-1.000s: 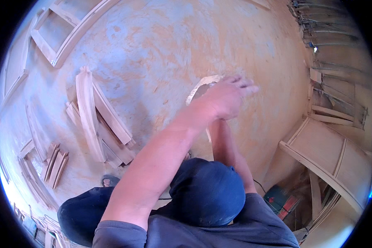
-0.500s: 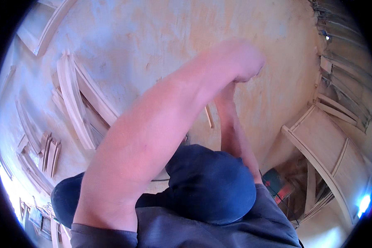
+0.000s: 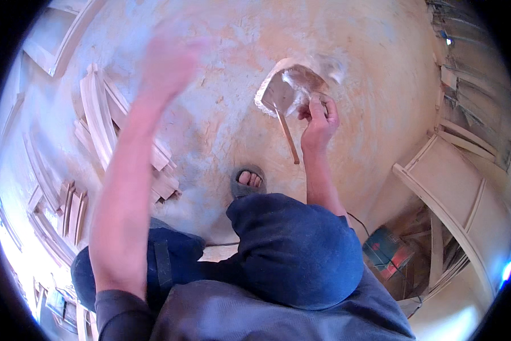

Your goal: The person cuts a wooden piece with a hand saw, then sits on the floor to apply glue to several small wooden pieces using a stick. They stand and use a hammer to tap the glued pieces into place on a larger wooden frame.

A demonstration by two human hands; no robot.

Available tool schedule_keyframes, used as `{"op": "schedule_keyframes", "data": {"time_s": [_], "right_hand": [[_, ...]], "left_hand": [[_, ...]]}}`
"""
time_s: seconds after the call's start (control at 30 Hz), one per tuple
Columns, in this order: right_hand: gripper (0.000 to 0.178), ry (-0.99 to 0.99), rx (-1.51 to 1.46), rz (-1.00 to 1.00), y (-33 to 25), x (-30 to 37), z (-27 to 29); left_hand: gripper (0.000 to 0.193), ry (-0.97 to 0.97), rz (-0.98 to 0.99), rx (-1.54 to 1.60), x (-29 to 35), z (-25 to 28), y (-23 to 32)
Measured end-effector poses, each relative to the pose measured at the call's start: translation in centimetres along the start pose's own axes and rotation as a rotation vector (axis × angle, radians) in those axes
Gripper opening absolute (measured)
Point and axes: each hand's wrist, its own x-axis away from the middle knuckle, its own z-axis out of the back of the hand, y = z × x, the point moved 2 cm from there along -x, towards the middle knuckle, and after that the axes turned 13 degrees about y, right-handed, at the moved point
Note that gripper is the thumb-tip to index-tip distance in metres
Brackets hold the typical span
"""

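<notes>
My right hand (image 3: 319, 122) is closed at the near right edge of a translucent plastic bag (image 3: 259, 94), its thumb and fingers pinched together there. The bag lies spread open, with a whitish crumpled rim and something brown inside. A thin wooden stick (image 3: 288, 136) leans with its far end in the bag and its near end pointing toward me. Off to the left, my left hand (image 3: 167, 68) is raised over the floor, well apart from the bag. Motion smears its fingers, so I cannot see whether it holds anything.
Lengths of pale wood (image 3: 99, 116) lie on the left, with short wood pieces (image 3: 73, 213) nearer. A wooden frame panel (image 3: 443, 182) stands at right beside a green and red box (image 3: 383, 250) with a cord. My sandalled foot (image 3: 248, 179) is between the hands.
My left hand has swung from the right, over the right hand, to the far left. The bag, the stick's full length and my right hand's fingers now show.
</notes>
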Motion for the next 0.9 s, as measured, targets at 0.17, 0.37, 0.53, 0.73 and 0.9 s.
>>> {"op": "schedule_keyframes", "data": {"time_s": [0.17,0.37,0.53,0.73,0.9], "right_hand": [[0.009,0.055,0.221,0.092,0.1,0.6,1.1],[0.014,0.123,-0.114,-0.205,-0.2,0.4,2.0],[0.019,0.214,-0.267,-0.482,0.7,-0.6,3.2],[0.019,0.174,-0.342,-0.706,4.1,-2.6,4.9],[0.019,0.158,-0.310,-0.665,3.1,-2.3,4.8]], "left_hand": [[0.084,0.397,0.537,-0.514,6.6,8.3,-12.6],[0.093,0.127,0.823,-0.280,13.0,11.2,-17.1],[0.079,0.080,0.912,0.148,14.0,12.9,-16.7],[0.063,-0.057,1.077,0.846,12.7,14.0,-10.9],[0.080,-0.205,0.896,0.769,10.5,13.5,-4.0]]}}
